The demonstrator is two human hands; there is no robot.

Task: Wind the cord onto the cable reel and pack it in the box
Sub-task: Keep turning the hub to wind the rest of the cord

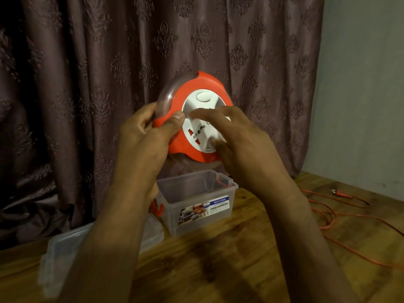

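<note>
left hand (145, 130) grips the cable reel (194, 119) by its rim — right hand (235, 136) spread loosely across its white face.

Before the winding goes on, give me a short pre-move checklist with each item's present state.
1. Cable reel held off the table: ok, left hand grips its rim.
2. Right hand on the white hub: ok, fingers lie on it.
3. Cord wound in: not ok, loops lie loose on the table.
4. Plug free: ok, lying on the table.
5. Box open: ok, lid off beside it.
6. Cord free of knots: cannot tell.
</note>
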